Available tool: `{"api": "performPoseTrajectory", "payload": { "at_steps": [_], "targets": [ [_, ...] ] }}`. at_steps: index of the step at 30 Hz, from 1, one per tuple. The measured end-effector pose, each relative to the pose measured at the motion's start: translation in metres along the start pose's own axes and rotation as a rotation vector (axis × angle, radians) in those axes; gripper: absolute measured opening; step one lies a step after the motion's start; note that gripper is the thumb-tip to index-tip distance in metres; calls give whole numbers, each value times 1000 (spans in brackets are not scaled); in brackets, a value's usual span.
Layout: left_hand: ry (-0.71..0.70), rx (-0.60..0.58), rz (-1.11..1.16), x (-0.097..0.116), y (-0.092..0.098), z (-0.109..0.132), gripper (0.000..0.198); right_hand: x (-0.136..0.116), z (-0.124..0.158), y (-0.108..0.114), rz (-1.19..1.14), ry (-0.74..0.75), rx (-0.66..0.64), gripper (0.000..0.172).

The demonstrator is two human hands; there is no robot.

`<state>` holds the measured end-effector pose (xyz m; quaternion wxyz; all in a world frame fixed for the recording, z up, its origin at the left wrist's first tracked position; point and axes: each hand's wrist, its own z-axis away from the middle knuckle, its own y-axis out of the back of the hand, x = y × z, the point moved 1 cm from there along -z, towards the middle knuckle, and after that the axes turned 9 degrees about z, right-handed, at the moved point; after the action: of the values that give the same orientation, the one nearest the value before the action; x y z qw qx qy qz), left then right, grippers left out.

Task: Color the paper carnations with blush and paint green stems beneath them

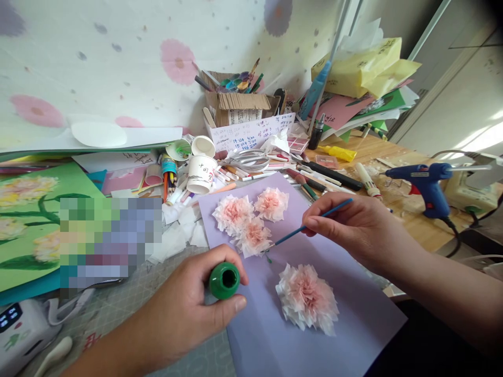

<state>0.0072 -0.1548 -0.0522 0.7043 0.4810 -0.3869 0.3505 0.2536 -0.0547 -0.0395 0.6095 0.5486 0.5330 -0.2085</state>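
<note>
My left hand (196, 298) is closed round a small green paint bottle (220, 287), its open mouth facing up toward me. Between the thumb and fingers of my right hand (346, 222) is a thin blue paintbrush (332, 208). Its tip points down and left, close to the edge of a paper flower (254, 235). A small green paint mark (269, 258) shows on the purple paper (259, 335) just below the tip. Two more pink and white paper flowers (233, 213) sit beside that one, and a larger flower (307, 298) lies nearer to me.
A blue glue gun (426, 183) stands at the right with its cable. Paper cups (201, 173), pens and scissors (245, 159) crowd the back, before a cardboard box (239, 102). At the left are a green flower picture (23, 225) and a white device (29, 335).
</note>
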Motion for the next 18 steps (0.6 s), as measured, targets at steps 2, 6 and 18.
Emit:
{"api": "performPoseTrajectory", "payload": {
  "at_steps": [2, 6, 18],
  "targets": [
    [4, -2, -3, 1, 0, 0, 10, 0, 0, -1, -13, -3, -3, 31],
    [-4, -13, -24, 1, 0, -2, 11, 1, -1, 0, -13, -13, 2, 31],
    [-26, 25, -17, 7, -2, 1, 8, 0, -3, 1, -8, -42, 18, 31]
  ]
}}
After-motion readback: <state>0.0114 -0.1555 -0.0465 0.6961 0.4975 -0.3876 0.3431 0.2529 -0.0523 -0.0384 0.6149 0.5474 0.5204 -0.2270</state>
